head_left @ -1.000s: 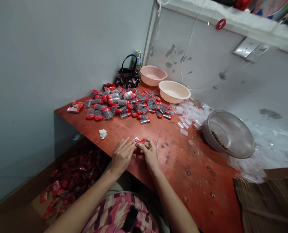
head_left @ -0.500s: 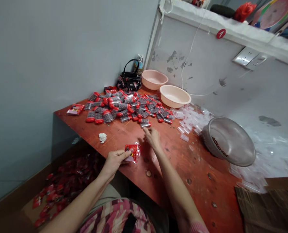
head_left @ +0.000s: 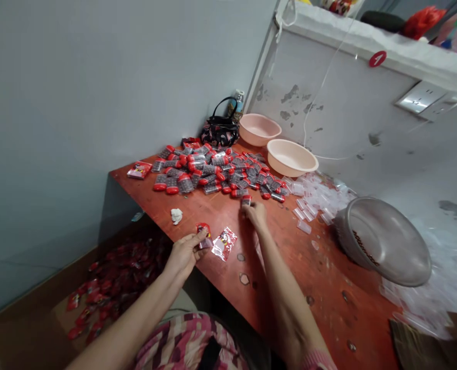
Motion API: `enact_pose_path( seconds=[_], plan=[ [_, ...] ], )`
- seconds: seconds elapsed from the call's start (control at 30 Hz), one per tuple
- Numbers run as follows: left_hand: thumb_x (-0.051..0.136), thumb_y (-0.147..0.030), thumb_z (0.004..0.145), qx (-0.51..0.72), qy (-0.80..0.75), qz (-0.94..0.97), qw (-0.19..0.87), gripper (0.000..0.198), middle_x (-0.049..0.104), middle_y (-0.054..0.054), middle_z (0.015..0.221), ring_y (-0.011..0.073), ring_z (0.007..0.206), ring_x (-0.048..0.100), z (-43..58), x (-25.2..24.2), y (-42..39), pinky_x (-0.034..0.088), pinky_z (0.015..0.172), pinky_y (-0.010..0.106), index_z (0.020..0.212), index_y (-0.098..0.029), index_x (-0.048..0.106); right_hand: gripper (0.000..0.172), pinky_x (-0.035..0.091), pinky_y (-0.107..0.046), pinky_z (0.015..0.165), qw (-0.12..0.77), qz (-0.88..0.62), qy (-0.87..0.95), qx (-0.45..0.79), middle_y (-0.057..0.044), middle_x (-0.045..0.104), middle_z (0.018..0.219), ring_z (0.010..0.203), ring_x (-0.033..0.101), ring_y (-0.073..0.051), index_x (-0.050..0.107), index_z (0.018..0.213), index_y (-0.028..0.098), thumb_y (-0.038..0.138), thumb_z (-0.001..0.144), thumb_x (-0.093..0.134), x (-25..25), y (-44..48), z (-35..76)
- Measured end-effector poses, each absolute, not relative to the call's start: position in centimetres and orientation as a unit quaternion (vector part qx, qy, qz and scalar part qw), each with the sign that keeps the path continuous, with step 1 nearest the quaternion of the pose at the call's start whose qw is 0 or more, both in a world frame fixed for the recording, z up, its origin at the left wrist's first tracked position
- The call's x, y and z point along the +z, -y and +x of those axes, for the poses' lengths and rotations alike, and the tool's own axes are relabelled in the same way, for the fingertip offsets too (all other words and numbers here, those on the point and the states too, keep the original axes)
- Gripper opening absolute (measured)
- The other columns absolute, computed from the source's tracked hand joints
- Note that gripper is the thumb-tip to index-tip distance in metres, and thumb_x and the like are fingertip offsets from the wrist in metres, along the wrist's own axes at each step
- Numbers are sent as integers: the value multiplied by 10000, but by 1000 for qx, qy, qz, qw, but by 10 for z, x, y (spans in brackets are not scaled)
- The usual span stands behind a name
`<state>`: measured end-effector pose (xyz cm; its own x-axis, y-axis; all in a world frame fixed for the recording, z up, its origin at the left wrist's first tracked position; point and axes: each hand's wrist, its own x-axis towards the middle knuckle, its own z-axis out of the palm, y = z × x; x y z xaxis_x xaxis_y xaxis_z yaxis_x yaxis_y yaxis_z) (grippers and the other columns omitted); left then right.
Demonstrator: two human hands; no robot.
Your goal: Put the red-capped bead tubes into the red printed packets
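My left hand (head_left: 185, 251) pinches a small red printed packet (head_left: 203, 232) between thumb and fingers, over the table's near edge. Just right of it, a second printed packet (head_left: 224, 243) lies on the tabletop. Farther forward, my right hand (head_left: 256, 214) has its fingers closed on a small clear container with a red cap (head_left: 246, 199) and dark contents, at the front of the heap. Many similar red-capped containers (head_left: 213, 169) make up that heap. A crumpled white tissue (head_left: 176, 216) sits left of the packets.
Behind the heap are a black handbag (head_left: 219, 131), a pink basin (head_left: 259, 128) and a cream basin (head_left: 292, 158). Clear empty containers (head_left: 318, 192) spread along the wall beside a tilted metal bowl (head_left: 390, 241) holding brown beads. Red packets (head_left: 124, 277) fill a box below the table.
My right hand has closed on a red-capped container and lifts it slightly from the heap. My left hand has drawn one packet away from the other. The view has swung left.
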<state>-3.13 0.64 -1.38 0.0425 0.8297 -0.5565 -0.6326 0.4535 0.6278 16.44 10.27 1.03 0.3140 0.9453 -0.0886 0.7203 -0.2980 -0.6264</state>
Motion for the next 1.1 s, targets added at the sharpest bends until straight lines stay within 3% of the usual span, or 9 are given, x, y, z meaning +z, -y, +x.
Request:
enact_pose_path(
  seconds=[0.13,0.23,0.3,0.57,0.77,0.9,1.1],
  plan=[
    [684,-169,640,539,-432,38,722,105,631,31,585,101,511,587,-29,-17,-9,524,510,209,642,-102,604,272,446,-213,509,315,-707,562,293,-18,616,669,546,573,-124,534,897,148,358,808,387,8,-29,151],
    [652,-142,673,562,-405,10,721,63,638,38,606,122,536,603,-23,-18,-10,542,550,257,693,-105,606,207,427,-202,449,420,-584,525,455,20,554,587,465,516,-102,524,854,162,349,812,446,-1,28,133],
    [636,-124,686,571,-395,0,720,48,637,36,608,125,541,606,-17,-17,-10,541,545,257,719,-104,608,180,432,-198,448,449,-560,495,490,20,553,630,477,515,-96,518,884,171,330,810,476,-6,52,120],
    [671,-139,651,567,-362,21,740,94,637,35,600,111,529,593,3,-3,-3,503,528,208,655,-104,584,146,430,-199,447,472,-589,479,448,26,552,645,475,511,-92,530,853,184,315,792,513,-15,63,106],
    [688,-238,636,557,-351,155,737,176,623,15,584,98,492,556,8,4,4,447,491,207,680,-102,584,156,411,-187,399,496,-545,444,511,31,556,607,426,503,-85,521,824,177,326,779,527,-19,62,108],
    [694,-220,624,510,-357,228,749,188,630,12,634,97,520,556,4,4,4,432,509,212,745,-106,607,152,415,-183,428,513,-540,438,504,26,557,630,458,507,-81,536,822,171,315,774,540,-19,61,110],
    [681,-238,629,444,-372,288,763,150,616,16,564,101,485,536,-3,-2,3,402,488,215,669,-103,629,152,412,-184,447,523,-538,446,488,19,575,643,488,510,-87,560,840,178,303,754,566,-17,61,111]
  ],
)
